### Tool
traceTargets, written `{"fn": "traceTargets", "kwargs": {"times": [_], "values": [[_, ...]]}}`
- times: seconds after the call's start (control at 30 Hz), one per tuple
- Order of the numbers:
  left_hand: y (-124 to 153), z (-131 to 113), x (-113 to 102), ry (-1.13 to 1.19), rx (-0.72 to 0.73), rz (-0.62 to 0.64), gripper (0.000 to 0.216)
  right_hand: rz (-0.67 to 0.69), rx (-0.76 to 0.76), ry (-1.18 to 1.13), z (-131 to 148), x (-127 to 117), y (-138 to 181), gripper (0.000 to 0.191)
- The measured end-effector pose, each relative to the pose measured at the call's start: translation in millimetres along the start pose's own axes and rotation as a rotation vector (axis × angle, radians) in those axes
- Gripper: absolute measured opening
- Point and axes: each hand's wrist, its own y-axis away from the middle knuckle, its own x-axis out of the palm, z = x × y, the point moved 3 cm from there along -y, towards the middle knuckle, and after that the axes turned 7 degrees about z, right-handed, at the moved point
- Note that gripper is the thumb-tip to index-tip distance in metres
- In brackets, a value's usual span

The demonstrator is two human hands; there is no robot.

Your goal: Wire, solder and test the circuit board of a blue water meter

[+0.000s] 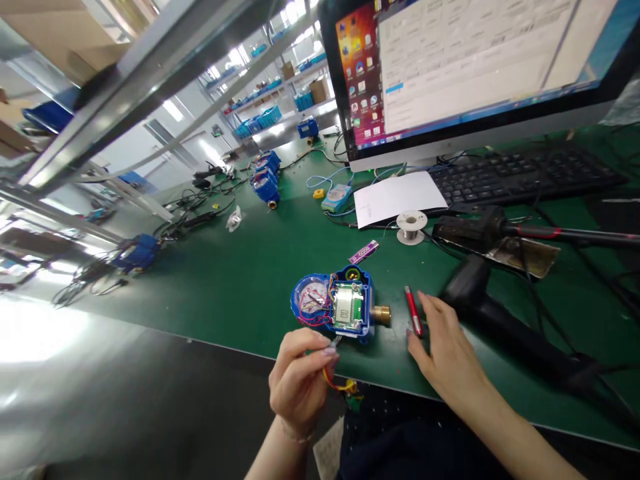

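My left hand (299, 380) is hovering nearest to me at the table's front edge, its fingers pinching a bundle of red and yellow wires (336, 383) that is running up to the open blue plastic meter housing with a green circuit board and a brass fitting (340, 303). The housing is lying on the green bench mat (240, 280), just beyond my fingertips. My right hand (445, 353) is resting open and flat on the mat, fingers touching a small red pen-shaped tool (413, 311). Beside it a black handheld scanner (480, 300) is lying. Farther back are sitting a purple cylindrical battery (363, 251), a white solder spool (411, 227), a white paper sheet (397, 197), a black keyboard (520, 175) and a lit monitor (470, 67).
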Motion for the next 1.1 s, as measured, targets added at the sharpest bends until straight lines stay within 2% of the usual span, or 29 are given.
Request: {"fn": "traceTargets", "kwargs": {"times": [0.13, 0.27, 0.47, 0.77, 1.1], "values": [[-6, 14, -2, 0.012, -0.013, 0.068, 0.014, -0.039, -0.104, 0.144, -3, 6, 5, 0.04], [-7, 23, 2, 0.068, -0.046, 0.177, 0.015, -0.043, -0.136, 0.12, -7, 5, 9, 0.034], [-1, 25, 5, 0.062, -0.017, 0.259, 0.017, 0.017, -0.132, 0.121, -9, 5, 9, 0.034], [1, 30, 3, 0.048, -0.013, 0.296, 0.009, 0.004, -0.206, 0.153, -9, 3, 8, 0.031], [-1, 30, 5, 0.056, -0.026, 0.278, 0.008, 0.016, -0.212, 0.162, -8, 4, 9, 0.032]]}}
